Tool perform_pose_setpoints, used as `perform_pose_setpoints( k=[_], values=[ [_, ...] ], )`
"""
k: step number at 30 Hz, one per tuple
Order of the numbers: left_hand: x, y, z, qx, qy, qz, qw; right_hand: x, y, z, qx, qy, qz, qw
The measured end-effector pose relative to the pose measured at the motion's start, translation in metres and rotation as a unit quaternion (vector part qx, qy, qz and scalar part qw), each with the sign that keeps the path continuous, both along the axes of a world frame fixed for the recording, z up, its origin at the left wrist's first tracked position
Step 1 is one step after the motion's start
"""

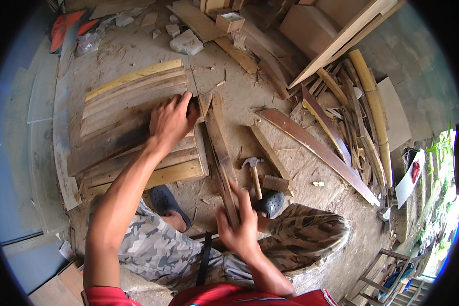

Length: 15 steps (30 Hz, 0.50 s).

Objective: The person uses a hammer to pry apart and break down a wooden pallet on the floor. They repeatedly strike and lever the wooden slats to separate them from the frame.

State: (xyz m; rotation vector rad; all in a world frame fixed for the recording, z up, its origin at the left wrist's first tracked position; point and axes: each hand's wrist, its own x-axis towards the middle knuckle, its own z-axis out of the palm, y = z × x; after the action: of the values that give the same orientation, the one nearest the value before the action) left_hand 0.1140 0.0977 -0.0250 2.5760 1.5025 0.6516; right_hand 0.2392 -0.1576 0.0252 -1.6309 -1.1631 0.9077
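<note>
Left hand (pixel 172 121) lay pressed flat, fingers spread, gripping nothing, on the slatted wooden panel (pixel 132 127) on the dusty floor (pixel 229 92). Right hand (pixel 238 227) was closed around the near end of a long wooden slat (pixel 220 148) just right of the panel. Probably liable to slip or pinch fingers if swung loose. One claw hammer (pixel 253 173) right of the panel; two sandals; one white stone (pixel 186 43) beyond it.
</note>
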Motion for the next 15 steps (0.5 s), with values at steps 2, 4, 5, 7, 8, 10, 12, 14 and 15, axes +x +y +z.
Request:
perform_pose_setpoints(
  k=[2, 4, 5, 7, 8, 10, 12, 14, 15],
  values=[
    [0.007, 0.000, 0.002, -0.001, -0.008, -0.006, 1.000, 0.007, -0.044, 0.005, 0.022, -0.020, 0.005, 1.000],
    [0.008, 0.000, 0.002, -0.012, -0.017, -0.007, 1.000, 0.008, -0.061, 0.016, 0.005, -0.006, 0.005, 1.000],
    [0.010, -0.001, 0.003, -0.016, -0.022, -0.009, 1.000, 0.009, -0.053, 0.018, -0.002, -0.003, 0.006, 1.000],
    [0.005, -0.001, -0.001, 0.011, -0.022, -0.016, 1.000, 0.008, -0.016, 0.022, -0.013, 0.009, 0.003, 1.000],
    [0.004, -0.001, -0.004, 0.021, -0.023, -0.021, 0.999, 0.007, 0.008, 0.016, 0.008, 0.002, -0.005, 1.000],
    [0.003, 0.001, -0.003, 0.009, -0.021, -0.023, 0.999, 0.011, 0.048, -0.003, 0.031, 0.006, -0.009, 0.999],
    [0.005, 0.001, -0.003, -0.001, -0.007, -0.022, 1.000, 0.014, 0.037, -0.003, 0.004, 0.021, -0.011, 1.000],
    [-0.001, 0.001, -0.004, -0.015, 0.006, -0.004, 1.000, 0.016, 0.011, 0.007, -0.035, 0.016, 0.004, 0.999],
    [0.003, 0.002, -0.001, -0.018, 0.010, -0.003, 1.000, 0.018, -0.013, 0.015, -0.062, 0.037, 0.009, 0.997]
  ],
)
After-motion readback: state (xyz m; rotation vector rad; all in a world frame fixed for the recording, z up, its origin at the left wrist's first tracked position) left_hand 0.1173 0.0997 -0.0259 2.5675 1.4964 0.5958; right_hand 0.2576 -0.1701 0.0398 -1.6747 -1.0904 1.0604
